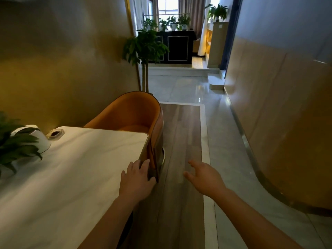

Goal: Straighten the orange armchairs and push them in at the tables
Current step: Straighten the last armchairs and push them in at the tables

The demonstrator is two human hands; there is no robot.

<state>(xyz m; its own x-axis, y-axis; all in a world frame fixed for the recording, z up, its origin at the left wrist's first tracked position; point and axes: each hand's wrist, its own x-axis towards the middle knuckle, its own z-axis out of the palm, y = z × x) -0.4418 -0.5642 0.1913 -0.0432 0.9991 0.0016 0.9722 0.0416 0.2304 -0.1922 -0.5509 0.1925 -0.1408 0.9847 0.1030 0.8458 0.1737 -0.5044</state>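
An orange armchair (133,112) stands at the far end of a white marble table (86,162), its seat partly under the tabletop and its near arm running along the table's right edge. My left hand (137,178) grips the near end of that arm, thumb on the outer side, fingers lying toward the tabletop edge. To the right, my right hand (203,177) hovers above the wooden floor with its fingers spread, holding nothing and apart from the chair.
A potted plant (16,141) in a white pot and a small dish (55,134) sit at the table's left. A tall indoor tree (144,47) stands behind the chair. A curved wall (287,123) bounds the aisle's right side; a dark cabinet (177,46) with plants stands far ahead.
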